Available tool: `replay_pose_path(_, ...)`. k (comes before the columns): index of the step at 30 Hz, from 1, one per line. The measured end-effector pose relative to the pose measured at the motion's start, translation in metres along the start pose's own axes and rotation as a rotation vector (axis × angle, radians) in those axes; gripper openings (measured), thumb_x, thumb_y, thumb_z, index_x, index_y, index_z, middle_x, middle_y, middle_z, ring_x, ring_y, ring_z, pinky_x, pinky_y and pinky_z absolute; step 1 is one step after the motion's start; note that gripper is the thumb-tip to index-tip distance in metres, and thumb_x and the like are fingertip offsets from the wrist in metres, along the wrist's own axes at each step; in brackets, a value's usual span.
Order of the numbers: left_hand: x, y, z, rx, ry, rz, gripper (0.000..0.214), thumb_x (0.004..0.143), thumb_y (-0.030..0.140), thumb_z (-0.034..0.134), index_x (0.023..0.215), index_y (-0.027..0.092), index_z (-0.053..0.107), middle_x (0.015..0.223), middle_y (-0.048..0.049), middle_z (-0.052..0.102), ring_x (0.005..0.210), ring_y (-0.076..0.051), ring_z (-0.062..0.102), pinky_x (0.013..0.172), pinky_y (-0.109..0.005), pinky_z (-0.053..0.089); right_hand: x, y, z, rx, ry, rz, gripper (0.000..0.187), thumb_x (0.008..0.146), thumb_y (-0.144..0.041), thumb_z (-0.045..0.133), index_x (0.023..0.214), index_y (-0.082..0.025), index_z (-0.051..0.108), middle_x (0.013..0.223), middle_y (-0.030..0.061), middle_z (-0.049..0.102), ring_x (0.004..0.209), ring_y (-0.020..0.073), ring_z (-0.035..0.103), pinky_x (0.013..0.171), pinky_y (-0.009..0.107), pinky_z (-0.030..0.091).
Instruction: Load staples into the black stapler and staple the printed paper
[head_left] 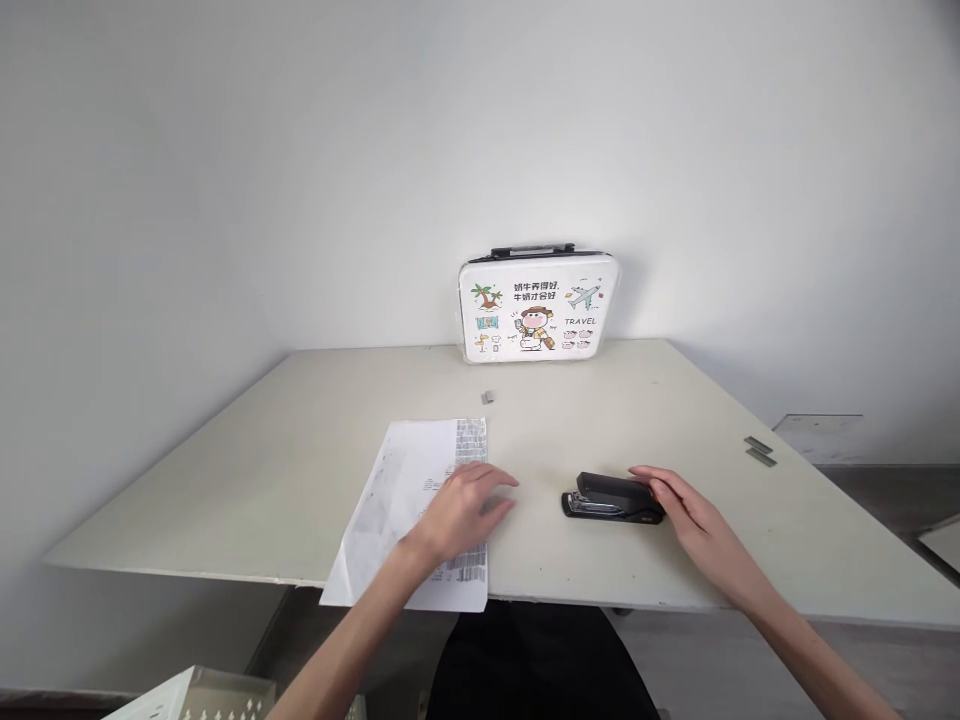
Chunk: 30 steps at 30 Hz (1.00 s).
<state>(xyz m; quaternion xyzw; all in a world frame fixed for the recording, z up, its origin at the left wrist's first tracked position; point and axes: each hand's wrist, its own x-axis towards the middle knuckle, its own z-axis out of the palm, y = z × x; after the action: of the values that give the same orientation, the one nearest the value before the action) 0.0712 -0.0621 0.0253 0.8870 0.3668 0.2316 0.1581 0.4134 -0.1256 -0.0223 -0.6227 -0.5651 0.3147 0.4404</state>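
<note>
A black stapler (611,500) lies on the table, its front end pointing left. My right hand (686,510) grips its rear end from the right, fingers on top. To the left, printed paper sheets (405,480) lie flat with their lower edge past the table's front edge. Over the right side of the sheets is my left hand (469,508), fingers apart and holding nothing; its fingertips reach beyond the paper toward the stapler. Whether the palm touches the paper is hard to tell.
A white cartoon-printed case (536,310) with a black handle stands upright against the wall. A small grey piece (488,397) lies behind the paper. Two strips that look like staples (760,452) lie near the table's right edge. A white basket (217,690) is below at left.
</note>
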Motion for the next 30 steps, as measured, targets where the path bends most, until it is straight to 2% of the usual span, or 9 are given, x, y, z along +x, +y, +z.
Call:
replay_pose_path(4, 0.030, 0.024, 0.034, -0.036, -0.010, 0.003, 0.028, 0.096, 0.037, 0.070, 0.121, 0.026, 0.067, 0.121, -0.0051, 0.074, 0.115, -0.026, 0.068, 0.106, -0.046, 0.048, -0.001, -0.003, -0.002, -0.028, 0.018, 0.001, 0.045, 0.100, -0.063, 0.044, 0.121, -0.030, 0.067, 0.134, 0.0071, 0.069, 0.124, 0.0290, 0.065, 0.107, 0.043, 0.052)
replay_pose_path(7, 0.050, 0.035, 0.053, -0.031, -0.007, -0.003, 0.029, 0.091, 0.044, 0.076, 0.111, 0.024, 0.071, 0.114, -0.0050, 0.076, 0.109, -0.027, 0.070, 0.102, -0.045, 0.049, -0.002, -0.005, -0.003, -0.074, 0.001, 0.012, 0.046, 0.102, -0.062, 0.041, 0.122, -0.031, 0.067, 0.137, 0.0065, 0.068, 0.127, 0.0288, 0.063, 0.105, 0.041, 0.054)
replay_pose_path(12, 0.061, 0.035, 0.066, 0.054, -0.010, 0.038, 0.022, 0.091, 0.043, 0.076, 0.092, 0.022, 0.071, 0.098, -0.0049, 0.077, 0.097, -0.026, 0.071, 0.089, -0.041, 0.050, -0.004, -0.005, 0.002, -0.176, -0.104, -0.009, 0.049, 0.094, -0.064, 0.057, 0.131, -0.033, 0.062, 0.137, 0.0047, 0.068, 0.120, 0.0285, 0.067, 0.089, 0.036, 0.061)
replay_pose_path(16, 0.052, 0.025, 0.049, 0.069, -0.026, 0.084, 0.020, 0.090, 0.041, 0.077, 0.093, 0.023, 0.071, 0.097, -0.0045, 0.076, 0.096, -0.025, 0.069, 0.088, -0.040, 0.050, -0.003, -0.008, 0.006, -0.229, -0.098, -0.057, 0.047, 0.091, -0.061, 0.061, 0.129, -0.033, 0.062, 0.135, 0.0048, 0.069, 0.119, 0.0288, 0.067, 0.084, 0.034, 0.061)
replay_pose_path(19, 0.042, 0.014, 0.025, 0.057, -0.078, 0.122, 0.018, 0.091, 0.039, 0.076, 0.093, 0.023, 0.071, 0.100, -0.0048, 0.075, 0.097, -0.024, 0.069, 0.090, -0.039, 0.050, -0.004, -0.010, 0.006, -0.246, -0.099, -0.042, 0.045, 0.092, -0.062, 0.059, 0.125, -0.033, 0.063, 0.129, 0.0047, 0.071, 0.110, 0.0284, 0.069, 0.069, 0.031, 0.060)
replay_pose_path(22, 0.041, -0.001, 0.001, -0.001, -0.179, 0.128, 0.025, 0.090, 0.048, 0.075, 0.099, 0.025, 0.072, 0.106, -0.0033, 0.075, 0.101, -0.024, 0.069, 0.094, -0.038, 0.051, -0.004, -0.011, 0.006, -0.245, -0.099, -0.056, 0.044, 0.092, -0.062, 0.058, 0.124, -0.032, 0.063, 0.124, 0.0053, 0.073, 0.103, 0.0281, 0.070, 0.062, 0.030, 0.057)
replay_pose_path(25, 0.057, -0.025, -0.014, 0.023, -0.144, -0.069, 0.034, 0.086, 0.055, 0.076, 0.107, 0.028, 0.072, 0.109, -0.0013, 0.075, 0.102, -0.023, 0.069, 0.093, -0.035, 0.052, -0.003, -0.012, 0.006, -0.239, -0.096, -0.066, 0.043, 0.092, -0.061, 0.058, 0.123, -0.032, 0.063, 0.122, 0.0062, 0.073, 0.099, 0.0279, 0.070, 0.062, 0.031, 0.056)
replay_pose_path(27, 0.077, -0.045, -0.018, 0.114, -0.023, -0.249, 0.028, 0.092, 0.047, 0.071, 0.111, 0.026, 0.071, 0.109, -0.0031, 0.074, 0.105, -0.023, 0.067, 0.094, -0.034, 0.051, -0.003, -0.012, 0.006, -0.233, -0.101, -0.060, 0.043, 0.092, -0.061, 0.058, 0.123, -0.031, 0.063, 0.122, 0.0065, 0.072, 0.099, 0.0279, 0.070, 0.064, 0.031, 0.057)
replay_pose_path(30, 0.111, -0.076, -0.013, 0.198, 0.076, -0.402, 0.031, 0.094, 0.032, 0.066, 0.124, 0.021, 0.066, 0.118, -0.0105, 0.069, 0.119, -0.029, 0.060, 0.102, -0.039, 0.045, -0.003, -0.012, 0.006, -0.226, -0.114, -0.044, 0.043, 0.092, -0.061, 0.058, 0.124, -0.031, 0.062, 0.123, 0.0064, 0.072, 0.099, 0.0273, 0.069, 0.067, 0.033, 0.058)
